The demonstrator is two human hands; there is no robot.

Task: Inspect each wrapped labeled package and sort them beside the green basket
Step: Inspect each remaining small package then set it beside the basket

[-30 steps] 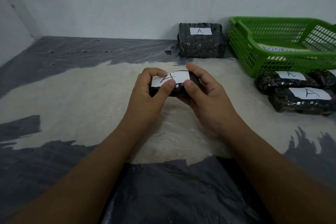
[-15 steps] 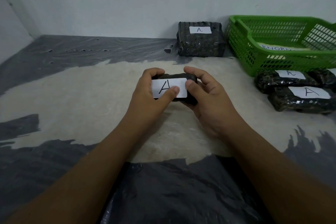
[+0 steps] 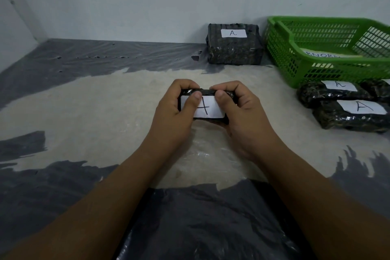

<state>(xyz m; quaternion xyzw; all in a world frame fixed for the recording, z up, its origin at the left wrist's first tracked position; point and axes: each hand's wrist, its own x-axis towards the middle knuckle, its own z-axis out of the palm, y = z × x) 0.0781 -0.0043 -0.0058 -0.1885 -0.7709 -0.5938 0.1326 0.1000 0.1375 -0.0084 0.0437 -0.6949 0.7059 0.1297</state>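
At the middle of the plastic sheet [image 3: 84, 112], the left hand [image 3: 173, 110] and right hand [image 3: 242, 112] both grip one held package [image 3: 207, 110], thumbs partly covering its "A" label, while one wall package [image 3: 234, 48] stands left of the single green basket [image 3: 312, 69] and two front packages [image 3: 350, 118] lie before it.

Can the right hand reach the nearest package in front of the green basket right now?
Probably yes: the floor between the right hand and the nearest package looks bare. But it and the left hand grip the held package, so it's occupied.
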